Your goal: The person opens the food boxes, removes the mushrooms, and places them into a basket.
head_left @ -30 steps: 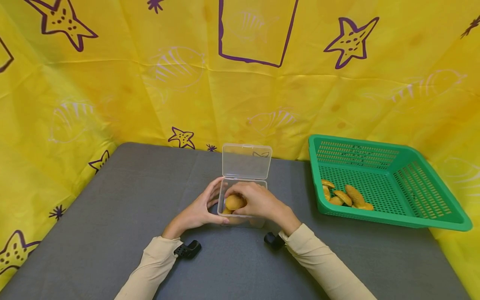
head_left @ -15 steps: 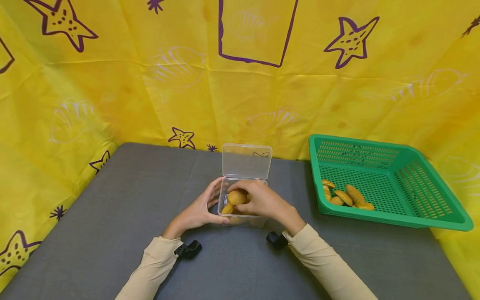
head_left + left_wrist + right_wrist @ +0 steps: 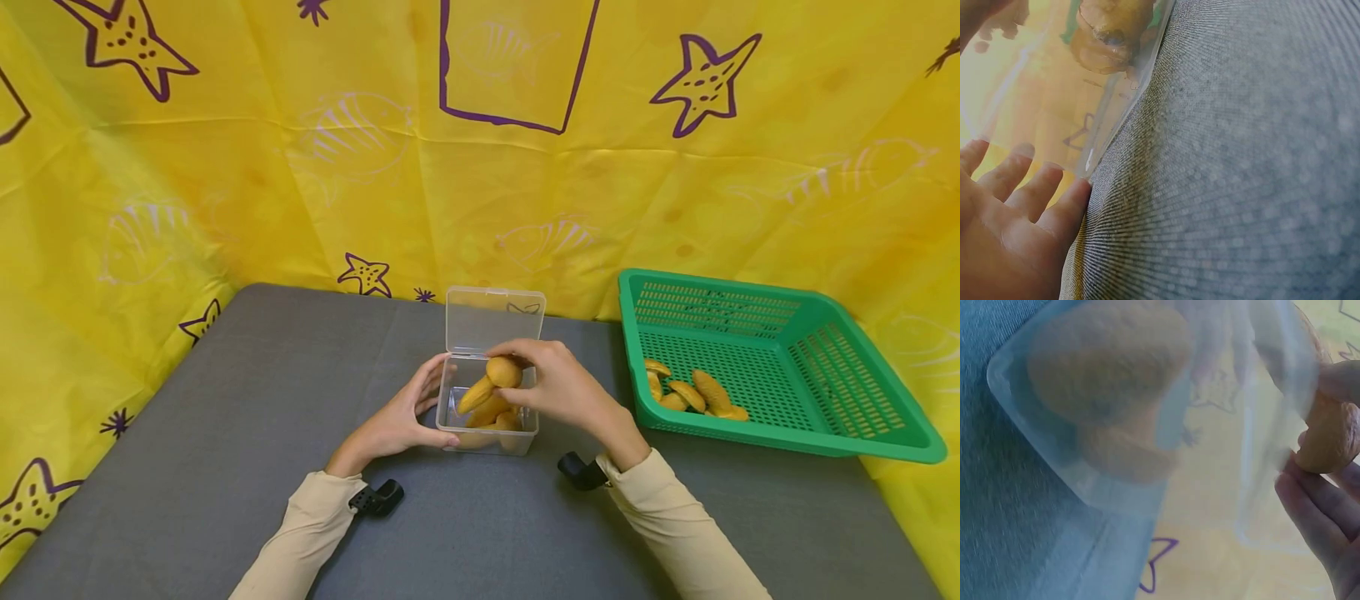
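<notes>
In the head view, a small clear plastic box (image 3: 454, 402) stands on the table with its hinged lid (image 3: 491, 323) raised at the back. My left hand (image 3: 393, 417) holds the box at its left side, thumb by the front corner and fingers along the side wall. With thumb and fingers my right hand (image 3: 562, 387) pinches a yellow-brown mushroom (image 3: 504, 372) by its cap, over the box opening, its stem pointing down to the left. Other mushrooms (image 3: 504, 418) lie inside the box. Through the wall, the right wrist view shows one mushroom (image 3: 1110, 362) large and blurred.
At the right stands a green perforated basket (image 3: 780, 333) with several mushrooms (image 3: 708, 392) at its left end. A grey cloth (image 3: 315, 358) covers the table. Behind and at the sides hangs a yellow curtain (image 3: 480, 192) with sea-creature drawings.
My right hand has risen from inside the box and moved right and back with a mushroom, so its stem and the mushrooms beneath now show. The left hand has stayed in place.
</notes>
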Tool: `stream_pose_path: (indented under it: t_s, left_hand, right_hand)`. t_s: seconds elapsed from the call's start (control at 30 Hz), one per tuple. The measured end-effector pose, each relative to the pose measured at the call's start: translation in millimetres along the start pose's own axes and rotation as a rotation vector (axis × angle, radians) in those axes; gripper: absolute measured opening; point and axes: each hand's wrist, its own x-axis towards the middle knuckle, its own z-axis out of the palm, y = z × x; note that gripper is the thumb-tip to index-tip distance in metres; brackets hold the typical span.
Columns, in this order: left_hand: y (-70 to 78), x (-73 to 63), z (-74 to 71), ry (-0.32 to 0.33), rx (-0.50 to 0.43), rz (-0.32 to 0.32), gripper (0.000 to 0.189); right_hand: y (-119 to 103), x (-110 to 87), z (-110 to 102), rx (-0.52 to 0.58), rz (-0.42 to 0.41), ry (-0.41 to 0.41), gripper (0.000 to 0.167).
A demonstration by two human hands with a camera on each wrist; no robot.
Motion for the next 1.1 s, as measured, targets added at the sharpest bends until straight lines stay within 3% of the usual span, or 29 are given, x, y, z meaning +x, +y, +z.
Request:
stream_pose_path:
  t_s: [0.37,0.63,0.93,1.1]
  left_hand:
    - [-0.9,0.5,0.2,0.001,0.010,0.011,0.116]
    - [0.2,0.1,0.2,0.004,0.015,0.000,0.116]
    - [1.6,0.4,0.8,-0.009,0.025,0.028,0.115]
    - [-0.3,0.7,0.3,-0.002,0.022,0.013,0.116]
  right_hand:
    - [7.1,-16.1,-24.9,0.025,0.015,0.108,0.044]
    - [14.3,-27.2,-38.3,0.034,-0.024,0.253,0.045]
    - [25.0,-47.9,-59.7,-0.058,0.073,0.320,0.046]
    - [34.8,-58.0,-68.3,-0.076,0.109,0.385,0.043]
